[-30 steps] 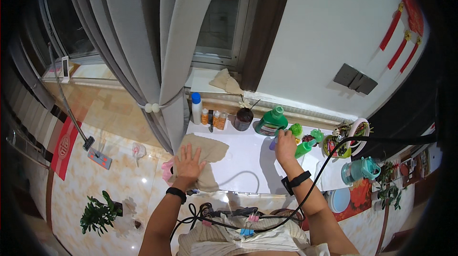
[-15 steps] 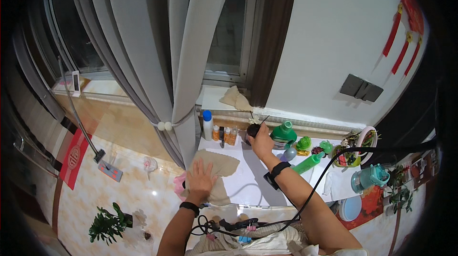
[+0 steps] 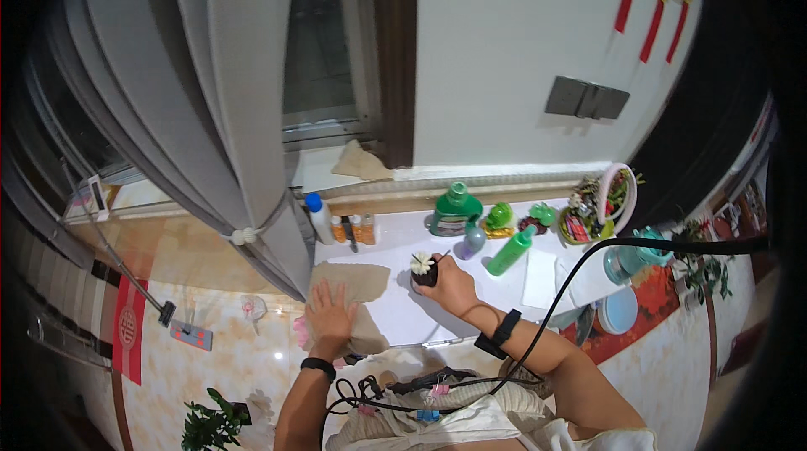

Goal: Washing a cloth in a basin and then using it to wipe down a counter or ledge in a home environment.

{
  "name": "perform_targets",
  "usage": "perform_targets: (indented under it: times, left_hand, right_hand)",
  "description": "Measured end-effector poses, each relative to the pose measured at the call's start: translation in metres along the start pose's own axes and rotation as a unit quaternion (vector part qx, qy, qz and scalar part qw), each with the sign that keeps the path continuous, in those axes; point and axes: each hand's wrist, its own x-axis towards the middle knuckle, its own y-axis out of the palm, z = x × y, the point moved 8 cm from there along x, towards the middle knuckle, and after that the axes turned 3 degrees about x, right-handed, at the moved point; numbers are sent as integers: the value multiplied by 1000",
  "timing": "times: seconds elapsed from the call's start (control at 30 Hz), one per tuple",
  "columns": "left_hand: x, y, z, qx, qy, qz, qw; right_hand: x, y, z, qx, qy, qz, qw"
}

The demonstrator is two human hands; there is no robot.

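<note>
My right hand point(image 3: 454, 290) is wrapped round a dark diffuser bottle point(image 3: 424, 278) topped with a white flower, low over the middle of the white tabletop point(image 3: 420, 321). My left hand point(image 3: 331, 311) lies with spread fingers on a beige cloth point(image 3: 361, 277) at the table's left. Along the back stand a white bottle with a blue cap point(image 3: 319, 220), small amber bottles point(image 3: 353, 230) and a big green bottle point(image 3: 454, 217). A purple bottle point(image 3: 472, 242), a tall green bottle point(image 3: 509, 252) and green ornaments point(image 3: 500, 217) are to the right.
A flower basket point(image 3: 588, 224), white towel point(image 3: 536, 281) and teal jug point(image 3: 622, 264) occupy the table's right end, with a black cable point(image 3: 689, 243) arching across. A grey curtain point(image 3: 235, 115) hangs left; a mop point(image 3: 189, 335), plant point(image 3: 210, 417) and pale bucket point(image 3: 618, 314) are on the floor.
My right hand left the purple bottle, took hold of the diffuser at the back and moved it toward the front of the table. The view has shifted; my left hand stays on the cloth.
</note>
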Motion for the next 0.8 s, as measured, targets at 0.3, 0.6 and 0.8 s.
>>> perform_targets:
  times: [0.3, 0.6, 0.8]
  left_hand:
    - [2, 6, 2, -13, -3, 24, 1000]
    - [2, 10, 3, -22, -15, 61, 998]
    - [-1, 3, 2, -52, -9, 39, 998]
  right_hand:
    - [-71, -69, -76, 14, 132, -61, 989]
    - [-69, -93, -101, -21, 191, -162, 968]
    - [-61, -93, -109, -23, 203, -153, 967]
